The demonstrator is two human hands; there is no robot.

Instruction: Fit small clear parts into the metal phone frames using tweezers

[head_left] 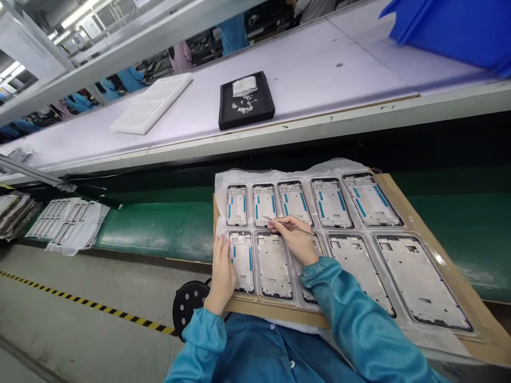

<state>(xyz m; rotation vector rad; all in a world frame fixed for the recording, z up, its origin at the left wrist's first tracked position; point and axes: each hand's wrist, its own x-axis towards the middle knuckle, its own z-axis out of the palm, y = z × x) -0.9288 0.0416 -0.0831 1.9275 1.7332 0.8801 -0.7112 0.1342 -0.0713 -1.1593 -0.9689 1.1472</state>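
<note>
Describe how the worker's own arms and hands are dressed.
The left sleeve and right sleeve are long, teal-blue smock fabric with faint fine stripes, gathered into elastic cuffs at the wrists. The left hand and right hand are bare: no gloves.

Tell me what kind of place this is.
Most likely a phone assembly line in a factory: rows of phone frames on a tray, a green conveyor belt under it, and the right hand holding tweezers over them.

a black tray point(261, 110) with small pale bits is seen at twelve o'clock, a white slab point(151, 103) at eleven, a blue bin point(451, 26) at one. a black stool point(190, 303) is set at seven, by striped floor tape point(80, 301).
</note>
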